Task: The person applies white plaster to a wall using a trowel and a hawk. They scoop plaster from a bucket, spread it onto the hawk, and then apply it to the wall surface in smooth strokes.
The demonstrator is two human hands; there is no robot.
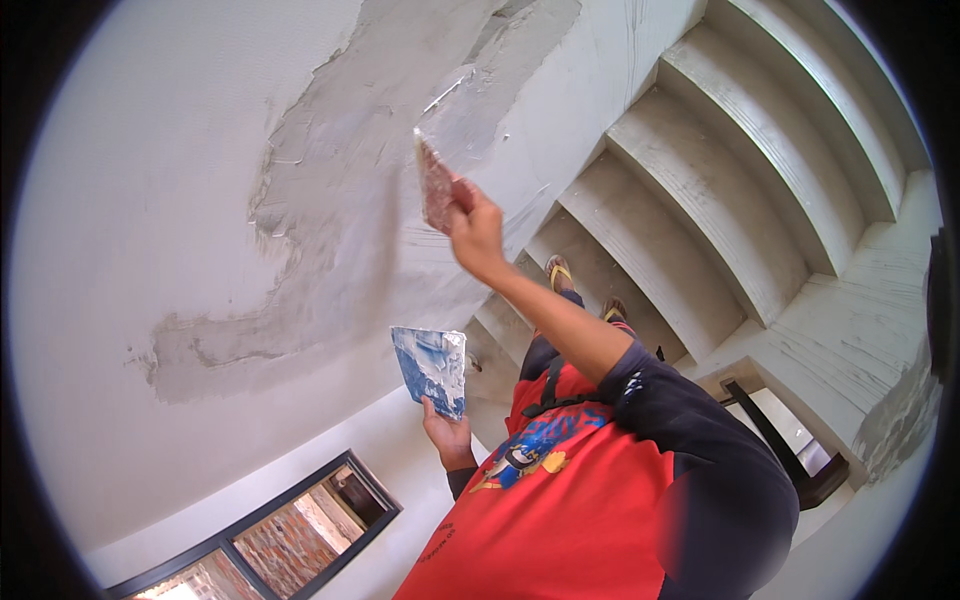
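Observation:
My right hand is closed on a reddish flat putty spreader, its far edge carrying white putty against the wall. A thin ridge of white putty stands on the wall just beyond that edge. Lower down, my left hand grips a blue flat plate by its near edge. White putty is smeared over the plate and heaped thickly along its right side. The wall bears a broad, uneven grey patch beside the smoother white surface.
Concrete stairs curve up on the right, with my sandalled feet on a step. A dark-framed window is at the lower left, with brickwork beyond it. Another dark-framed opening lies at the right.

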